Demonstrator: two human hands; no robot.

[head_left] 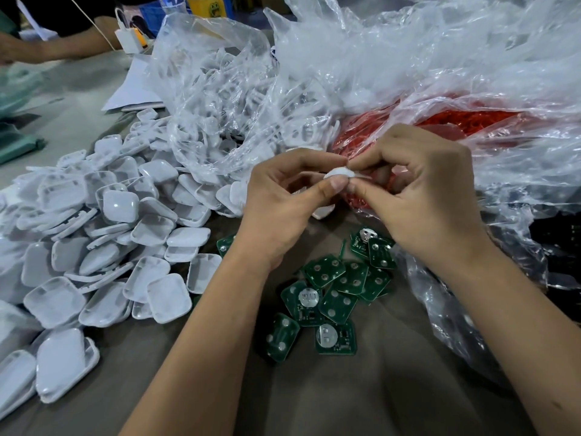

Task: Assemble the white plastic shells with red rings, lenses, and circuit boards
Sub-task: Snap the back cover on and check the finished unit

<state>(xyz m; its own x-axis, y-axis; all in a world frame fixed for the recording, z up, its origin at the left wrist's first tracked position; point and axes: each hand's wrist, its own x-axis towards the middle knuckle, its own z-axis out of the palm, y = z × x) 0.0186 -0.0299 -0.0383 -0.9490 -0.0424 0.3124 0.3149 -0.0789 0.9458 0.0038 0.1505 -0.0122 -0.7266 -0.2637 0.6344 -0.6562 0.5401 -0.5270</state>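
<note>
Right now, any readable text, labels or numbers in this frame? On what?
None legible.
Green circuit boards: fine white markings beside the chips, too small to read.
Round metal contact on one board: faint marks, blurred.
Yellow container at the top edge: a green cartoon face, no words readable.
White shell pinched by left hand and right hand: no marking visible.

It was a small assembly workshop: the desk (361, 404) carried a heap of white plastic shells (103, 247), loose green circuit boards (327, 294) and clear bags of red rings (456, 121)
</note>
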